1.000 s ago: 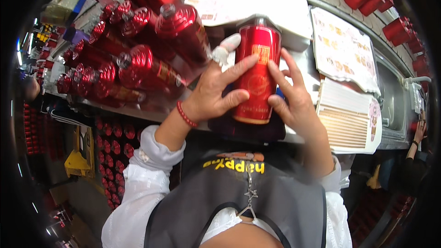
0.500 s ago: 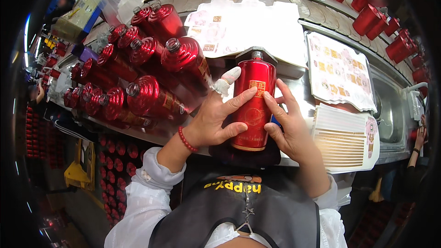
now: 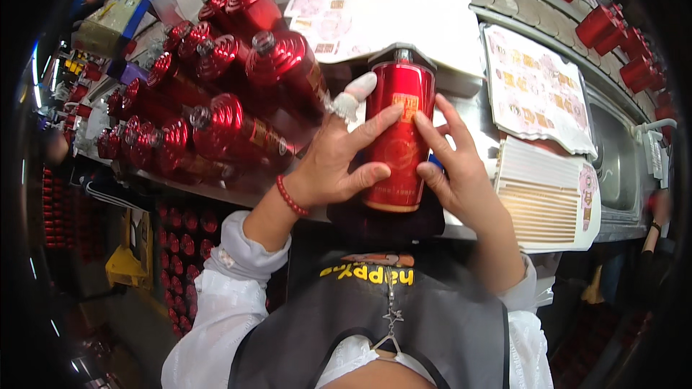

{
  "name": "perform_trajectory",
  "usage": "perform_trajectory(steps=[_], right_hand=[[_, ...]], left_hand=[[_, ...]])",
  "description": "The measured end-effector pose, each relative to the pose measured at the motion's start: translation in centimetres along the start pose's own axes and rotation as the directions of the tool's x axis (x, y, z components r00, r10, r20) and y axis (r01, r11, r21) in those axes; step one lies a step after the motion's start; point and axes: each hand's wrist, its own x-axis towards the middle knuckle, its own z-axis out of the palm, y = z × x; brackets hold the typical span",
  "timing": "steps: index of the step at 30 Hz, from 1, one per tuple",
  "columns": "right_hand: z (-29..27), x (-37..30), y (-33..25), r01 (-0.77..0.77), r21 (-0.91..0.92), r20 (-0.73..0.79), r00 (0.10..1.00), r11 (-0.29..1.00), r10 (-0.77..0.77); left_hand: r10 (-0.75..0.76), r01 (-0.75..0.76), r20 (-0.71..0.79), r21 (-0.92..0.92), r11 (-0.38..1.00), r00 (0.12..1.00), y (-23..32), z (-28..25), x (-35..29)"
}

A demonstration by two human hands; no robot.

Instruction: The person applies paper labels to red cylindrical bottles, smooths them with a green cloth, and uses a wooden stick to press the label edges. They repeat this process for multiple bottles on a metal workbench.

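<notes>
A shiny red bottle (image 3: 393, 155) with a clear neck lies face up in a dark holder (image 3: 382, 222), its neck pointing away from me. On its front is a small orange-red label (image 3: 406, 106) with gold edging. My left hand (image 3: 331, 151) rests against the bottle's left side, index fingertip at the label and thumb lower down. One of its fingers wears a white cover. From the right, my right hand (image 3: 454, 166) touches the bottle with extended fingers, the index tip at the label's right edge. Both hands have their fingers apart, pressing on the bottle rather than wrapped round it.
Several red bottles (image 3: 281, 65) crowd the table at left. White label sheets (image 3: 404, 14) lie behind the holder, with a printed label stack (image 3: 537, 86) and a striped sheet (image 3: 540, 194) at right. Beyond are a sink (image 3: 620, 166) and a conveyor (image 3: 519, 3) carrying red bottles.
The whole view has shifted, so the bottle and table sit higher in the picture. Both hands keep nearly the same places on the bottle, fingertips still at the label.
</notes>
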Motion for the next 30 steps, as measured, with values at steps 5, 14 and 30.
perform_trajectory(steps=[5, 14, 30], right_hand=[[-0.4, -0.3, 0.2, -0.022, 0.105, 0.056, 0.998, 0.994, 0.016], [-0.4, -0.3, 1.1, 0.02, 0.101, 0.077, 0.997, 0.995, -0.027], [-4.3, 4.3, -3.4, 0.175, -0.067, 0.186, 0.969, 0.982, -0.16]], left_hand=[[0.046, -0.046, 0.009, -0.055, 0.997, 0.999, -0.2, -0.3, -0.3], [0.092, -0.092, 0.017, 0.02, 0.996, 0.996, -0.7, -0.1, -0.3], [-0.218, 0.156, -0.267, -0.234, 0.96, 0.939, -0.5, 0.5, -3.5]])
